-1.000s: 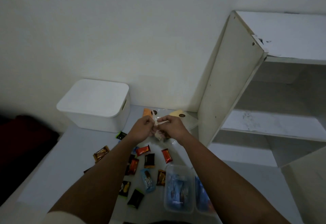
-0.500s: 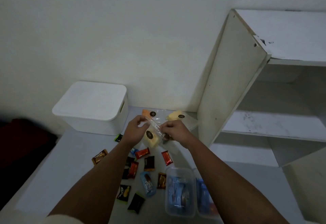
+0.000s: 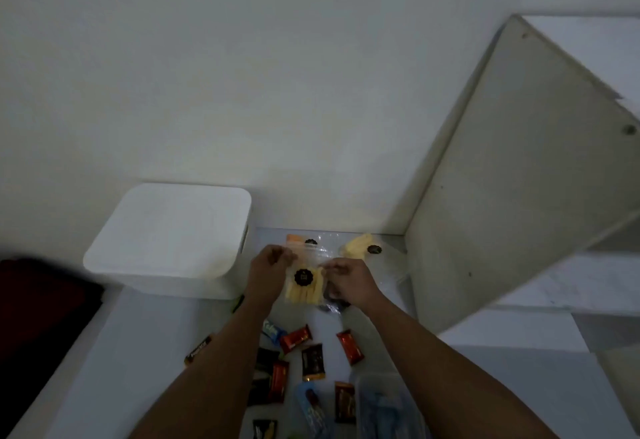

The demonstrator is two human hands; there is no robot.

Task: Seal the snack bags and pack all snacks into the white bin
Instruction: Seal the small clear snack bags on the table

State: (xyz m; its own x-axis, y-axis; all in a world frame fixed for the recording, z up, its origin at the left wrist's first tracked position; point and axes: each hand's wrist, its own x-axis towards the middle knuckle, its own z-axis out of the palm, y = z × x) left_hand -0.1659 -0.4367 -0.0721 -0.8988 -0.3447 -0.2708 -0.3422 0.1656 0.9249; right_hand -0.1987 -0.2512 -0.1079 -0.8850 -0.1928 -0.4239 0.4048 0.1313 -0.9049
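A lidded white bin (image 3: 169, 234) is sitting at the table's (image 3: 138, 352) back left as the left hand (image 3: 268, 274) and right hand (image 3: 349, 281) are pinching the top corners of a clear snack bag (image 3: 304, 288) above scattered wrapped candies (image 3: 296, 338).

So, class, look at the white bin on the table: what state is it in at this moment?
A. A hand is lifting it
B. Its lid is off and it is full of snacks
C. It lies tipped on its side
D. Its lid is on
D: the white bin stands upright with its lid closed, while the left hand and right hand hold a clear snack bag beside it.
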